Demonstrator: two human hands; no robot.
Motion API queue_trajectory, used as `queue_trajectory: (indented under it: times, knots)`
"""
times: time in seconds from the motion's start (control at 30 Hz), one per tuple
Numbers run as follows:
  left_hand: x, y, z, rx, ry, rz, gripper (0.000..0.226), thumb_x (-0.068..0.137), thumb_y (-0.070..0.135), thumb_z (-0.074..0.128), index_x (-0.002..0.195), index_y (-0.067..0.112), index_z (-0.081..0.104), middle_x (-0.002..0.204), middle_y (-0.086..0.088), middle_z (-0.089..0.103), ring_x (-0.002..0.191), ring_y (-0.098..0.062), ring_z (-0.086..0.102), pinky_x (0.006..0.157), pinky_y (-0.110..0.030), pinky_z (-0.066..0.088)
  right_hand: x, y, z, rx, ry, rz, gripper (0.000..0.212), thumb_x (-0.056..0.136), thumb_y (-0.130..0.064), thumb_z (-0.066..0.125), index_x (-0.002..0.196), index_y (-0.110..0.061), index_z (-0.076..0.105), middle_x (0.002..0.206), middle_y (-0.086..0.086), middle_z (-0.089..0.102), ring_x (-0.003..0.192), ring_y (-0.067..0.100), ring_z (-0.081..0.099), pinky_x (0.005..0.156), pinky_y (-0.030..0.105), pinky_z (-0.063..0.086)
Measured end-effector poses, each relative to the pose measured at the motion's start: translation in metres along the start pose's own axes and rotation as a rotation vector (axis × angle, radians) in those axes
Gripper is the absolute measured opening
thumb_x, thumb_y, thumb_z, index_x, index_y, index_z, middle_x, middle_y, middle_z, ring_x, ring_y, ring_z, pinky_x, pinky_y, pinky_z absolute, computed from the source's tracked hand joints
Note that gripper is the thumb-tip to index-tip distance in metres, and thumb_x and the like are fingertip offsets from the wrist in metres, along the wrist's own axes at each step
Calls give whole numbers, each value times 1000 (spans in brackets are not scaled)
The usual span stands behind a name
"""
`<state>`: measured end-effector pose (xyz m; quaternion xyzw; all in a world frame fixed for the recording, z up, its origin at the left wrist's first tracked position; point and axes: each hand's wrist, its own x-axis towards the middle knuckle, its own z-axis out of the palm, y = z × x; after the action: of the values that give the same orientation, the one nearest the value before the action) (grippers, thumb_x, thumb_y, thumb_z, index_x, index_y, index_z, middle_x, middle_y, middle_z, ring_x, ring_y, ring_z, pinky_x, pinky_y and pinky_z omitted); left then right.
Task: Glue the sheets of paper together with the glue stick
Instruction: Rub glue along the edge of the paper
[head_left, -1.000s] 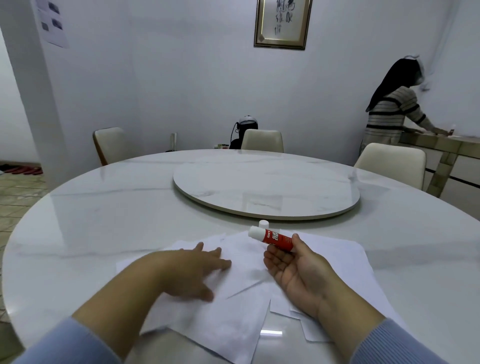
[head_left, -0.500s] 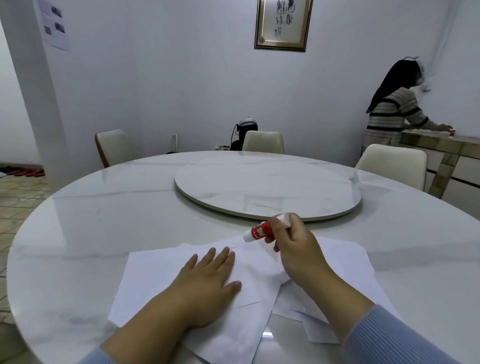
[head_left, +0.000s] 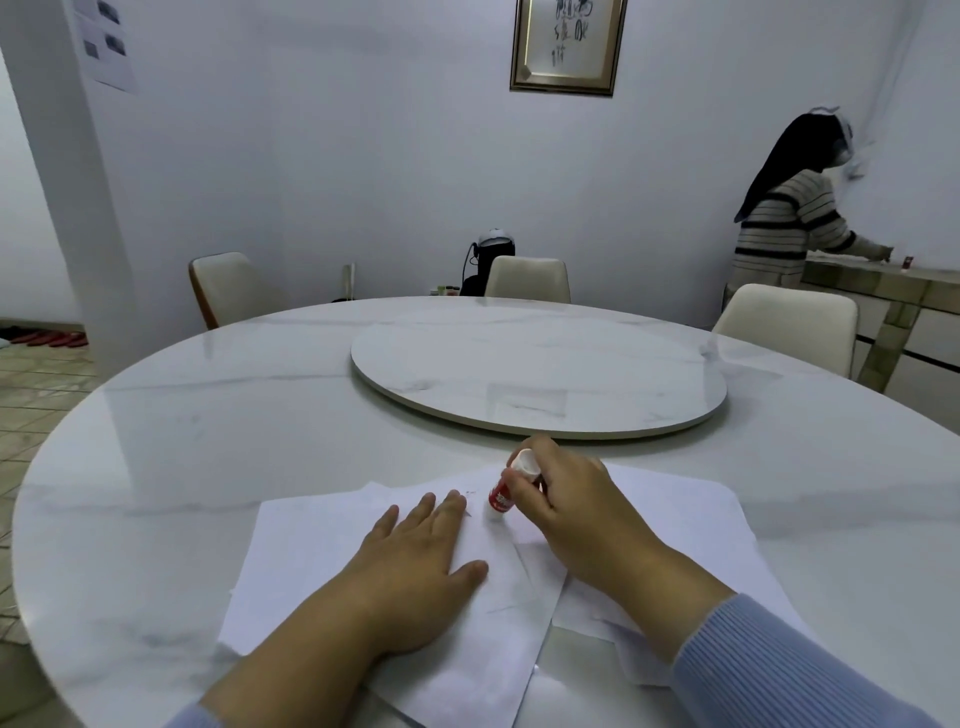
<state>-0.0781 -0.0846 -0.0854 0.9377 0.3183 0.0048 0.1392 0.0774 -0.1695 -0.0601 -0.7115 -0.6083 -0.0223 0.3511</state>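
Lower centre of frame: the left hand (head_left: 415, 566) lies flat, fingers spread, pinning the top paper sheet (head_left: 322, 561). The right hand (head_left: 576, 512) grips the red glue stick (head_left: 503, 494), tip down on the sheet. Good practice: keep the sheet pinned and stroke evenly along the edge.

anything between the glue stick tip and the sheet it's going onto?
Nothing visible. The right hand holds the glue stick tip-down at the top sheet of paper; whether it touches is unclear. The left hand lies flat on that sheet just beside it, not under the tip.
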Motion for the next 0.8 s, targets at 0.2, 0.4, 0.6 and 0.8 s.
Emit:
queue_trajectory:
  times: [0.2,0.4,0.6,0.8]
  knots:
    - [1,0,0,41,-9,9,61,99,42,20,151,24,-5,160,10,-12,146,-6,-12,120,-34,-8,-27,-6,-25,72,-147,-65,20,91,-44,42,88,-27,53,88,-11,68,78,11,52,66,24,38]
    - [-2,2,-1,9,19,15,59,99,39,21,151,24,-1,160,12,-9,146,-5,-11,120,-32,-7,-46,-9,-48,460,-181,25,20,81,-33,57,78,-14,62,68,0,63,61,6,53,58,16,42]
    - [-10,11,-3,-13,54,39,58,98,39,25,151,25,6,160,12,-2,146,-2,-5,120,-31,-6,-1,17,-81,1230,327,392,18,76,0,63,91,-10,63,80,6,75,69,16,67,65,24,50]
    - [-13,16,-2,-20,138,76,53,97,40,30,147,32,17,158,18,10,145,1,5,119,-28,1,53,23,-54,690,229,521,30,71,1,77,92,-17,65,84,-1,72,88,21,67,82,30,48]
